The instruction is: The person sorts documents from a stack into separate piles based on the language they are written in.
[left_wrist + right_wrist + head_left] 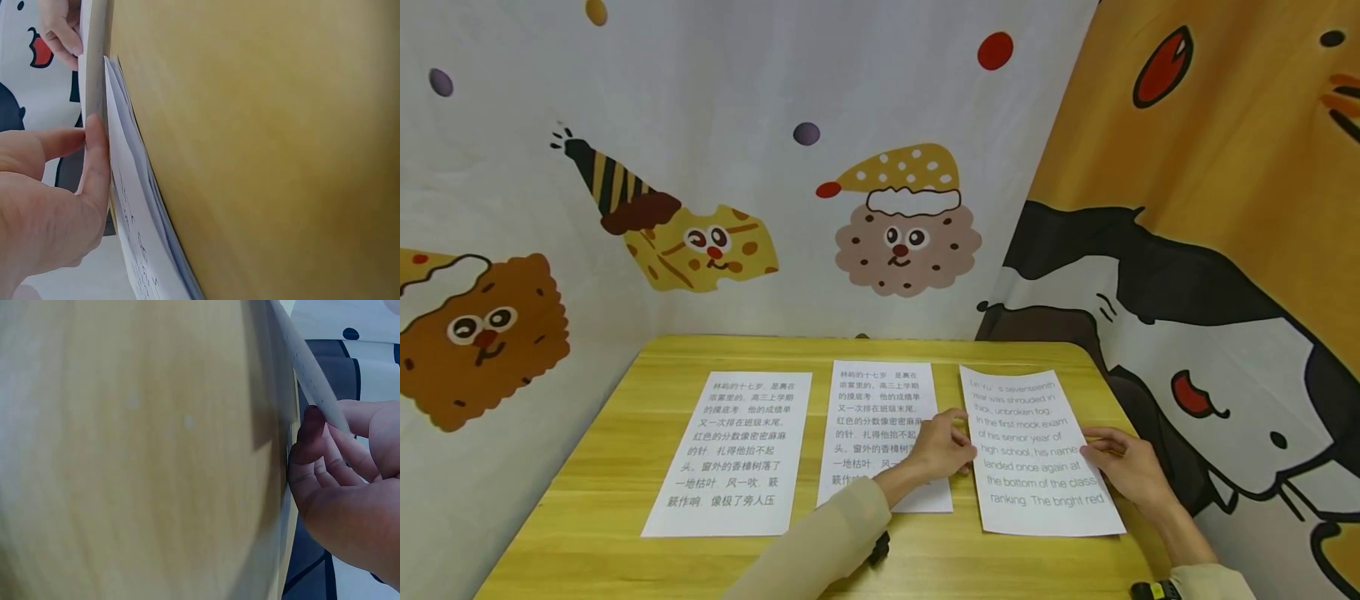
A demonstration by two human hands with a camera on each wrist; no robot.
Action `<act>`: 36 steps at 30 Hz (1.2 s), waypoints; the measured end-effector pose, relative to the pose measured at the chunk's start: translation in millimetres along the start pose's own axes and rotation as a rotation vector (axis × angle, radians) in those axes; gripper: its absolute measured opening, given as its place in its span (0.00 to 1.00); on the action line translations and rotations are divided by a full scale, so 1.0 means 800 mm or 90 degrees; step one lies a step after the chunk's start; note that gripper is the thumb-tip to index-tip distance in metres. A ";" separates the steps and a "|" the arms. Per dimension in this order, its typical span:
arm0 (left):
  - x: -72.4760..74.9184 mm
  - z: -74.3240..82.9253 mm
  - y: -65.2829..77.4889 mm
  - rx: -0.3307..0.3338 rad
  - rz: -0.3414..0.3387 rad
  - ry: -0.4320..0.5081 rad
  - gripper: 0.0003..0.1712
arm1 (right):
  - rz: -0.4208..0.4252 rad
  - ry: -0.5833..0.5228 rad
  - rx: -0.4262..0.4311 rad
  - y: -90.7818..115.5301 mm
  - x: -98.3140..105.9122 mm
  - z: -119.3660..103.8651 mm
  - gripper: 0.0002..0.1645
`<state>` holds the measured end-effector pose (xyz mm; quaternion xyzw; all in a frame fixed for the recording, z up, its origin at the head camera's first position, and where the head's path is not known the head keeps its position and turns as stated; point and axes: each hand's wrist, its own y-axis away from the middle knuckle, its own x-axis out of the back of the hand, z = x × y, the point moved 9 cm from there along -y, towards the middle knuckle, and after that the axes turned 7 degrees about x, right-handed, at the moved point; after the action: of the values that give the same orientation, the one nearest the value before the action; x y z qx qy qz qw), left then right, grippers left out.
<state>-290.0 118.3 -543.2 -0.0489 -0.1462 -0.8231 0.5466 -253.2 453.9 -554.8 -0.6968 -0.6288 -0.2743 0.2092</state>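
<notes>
The left hand (936,450) pinches the left edge of the English-printed sheet (1030,458) between thumb and finger, and the right hand (1131,468) has the opposite edge caught the same way, so the paper sits between the two hands, its print facing up. It bows slightly, and the right wrist view shows the edge at the right hand's fingertips raised off the counter (587,500), with a shadow on the wood beside it. Just left of the left hand, partly beneath its wrist and sleeve (820,542), lies the middle Chinese-printed sheet (880,417), some of its lower lines covered. Farther left of that hand, well apart from it, the outer Chinese-printed sheet (726,458) lies flat with all its lines in view. A black device (1156,590) is worn on the wrist behind the right hand. Beyond both hands, past the far edge of the counter, hangs a pale cloth (730,100) printed with cheese and biscuit characters in hats; to the right of the right hand is an orange cloth (1247,183) bearing a large black-and-white animal.
</notes>
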 end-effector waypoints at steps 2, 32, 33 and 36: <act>0.000 0.000 0.000 0.006 0.002 -0.010 0.41 | 0.000 0.002 0.000 0.000 0.000 -0.001 0.31; 0.004 0.005 0.005 0.019 -0.005 -0.098 0.47 | -0.022 0.060 0.060 0.001 0.006 -0.014 0.48; 0.004 0.006 0.005 0.017 -0.005 -0.099 0.47 | -0.022 0.063 0.065 0.001 0.006 -0.017 0.49; 0.006 0.007 0.005 0.011 -0.004 -0.094 0.47 | -0.026 0.069 0.075 0.001 0.004 -0.027 0.51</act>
<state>-288.5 114.2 -535.6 -0.1041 -0.1936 -0.8176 0.5321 -254.7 442.6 -535.9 -0.6548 -0.6456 -0.2784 0.2776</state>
